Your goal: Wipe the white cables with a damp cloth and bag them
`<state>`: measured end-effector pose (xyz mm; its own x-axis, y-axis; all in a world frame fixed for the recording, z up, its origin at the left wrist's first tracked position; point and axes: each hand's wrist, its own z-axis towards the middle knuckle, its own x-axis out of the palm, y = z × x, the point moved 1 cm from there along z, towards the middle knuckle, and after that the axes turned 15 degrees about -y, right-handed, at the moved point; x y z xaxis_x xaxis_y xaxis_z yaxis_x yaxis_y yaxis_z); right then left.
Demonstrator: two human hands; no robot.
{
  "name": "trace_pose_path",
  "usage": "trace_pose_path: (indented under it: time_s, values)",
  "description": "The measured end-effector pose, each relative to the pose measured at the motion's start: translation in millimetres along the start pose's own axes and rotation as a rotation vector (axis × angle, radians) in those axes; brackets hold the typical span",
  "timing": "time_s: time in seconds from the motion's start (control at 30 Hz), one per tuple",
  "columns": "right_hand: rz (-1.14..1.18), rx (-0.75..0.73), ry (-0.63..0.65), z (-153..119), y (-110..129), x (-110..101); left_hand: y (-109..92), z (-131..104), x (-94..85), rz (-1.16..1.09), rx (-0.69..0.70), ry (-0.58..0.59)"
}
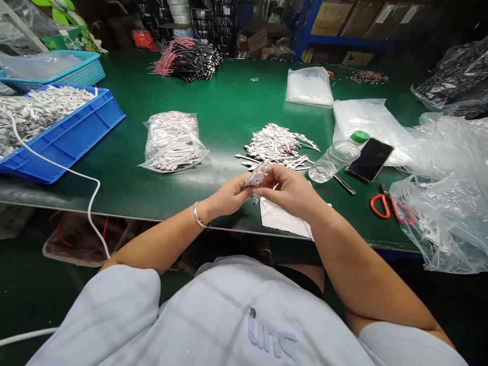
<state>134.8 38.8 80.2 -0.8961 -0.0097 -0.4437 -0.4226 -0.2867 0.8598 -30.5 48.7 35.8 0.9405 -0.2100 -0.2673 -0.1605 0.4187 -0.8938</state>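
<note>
1. Two hands at work, just above the table's (244,101) near edge; the left hand (232,194), one bracelet (198,215) at its wrist, is closed, thumb and fingers pinching one small white clump (256,176); how many pieces it has, I can't tell.
2. Over to the right hand (293,192): half-curled, a gap between thumb and forefinger, fingertips right at the clump's side; whether they pinch it, I can't tell.
3. Just beyond the hands, one loose pile of white cables (275,142), too many to count; below the right hand, one white sheet (282,218).
4. Out left, one filled clear bag (173,141); farther left, one blue bin (86,133) heaped with white pieces, and one turquoise basket (82,71) behind it.
5. Right side now: one bottle (330,161) with a green cap, tilted; one phone (370,159) just beside it; one pair of scissors (385,199), orange-handled, nearer the edge.
6. At the back, one bunch of pink and black wires (186,58).
</note>
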Motion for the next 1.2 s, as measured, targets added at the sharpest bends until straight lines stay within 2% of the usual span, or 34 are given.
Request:
trace_pose_path:
  time_s: [0.1, 0.23, 0.37, 0.53, 0.67, 0.83, 0.9, 1.1, 1.2]
  values:
    - [0.071, -0.015, 0.001, -2.2, -0.4, 1.4, -5.5, -1.9, -1.2, 0.0, 0.003, 0.028]
    - [0.011, -0.041, -0.002, -0.8, -11.5, 8.2, 5.4, -4.4, 1.6, -0.008, -0.013, 0.066]
    - [0.055, 0.008, 0.031, -0.4, -22.1, 15.1, 17.5, -5.1, 3.8, -0.012, -0.08, 0.081]
    - [0.031, -0.013, 0.02, -1.9, -25.6, 16.2, 17.5, -2.9, 4.5, 0.0, -0.093, 0.085]
    - [-0.023, -0.121, -0.021, -5.4, -21.6, 13.7, 11.6, -1.5, 6.8, 0.038, -0.131, 0.095]
    - [-0.139, -0.462, -0.234, -11.3, -5.9, 9.4, 1.2, 1.6, 8.3, 0.025, -0.071, 0.096]
    - [-0.184, -0.551, -0.285, -12.2, -2.4, 9.9, 0.7, 2.7, 8.7, 0.035, -0.07, 0.083]
    - [-0.307, -0.56, -0.234, -10.4, -2.3, 12.9, 6.3, 2.3, 9.9, 0.043, -0.057, 0.075]
    - [-0.27, -0.57, -0.273, -10.9, 0.0, 8.0, 3.2, 2.0, 8.2, 0.012, -0.031, 0.092]
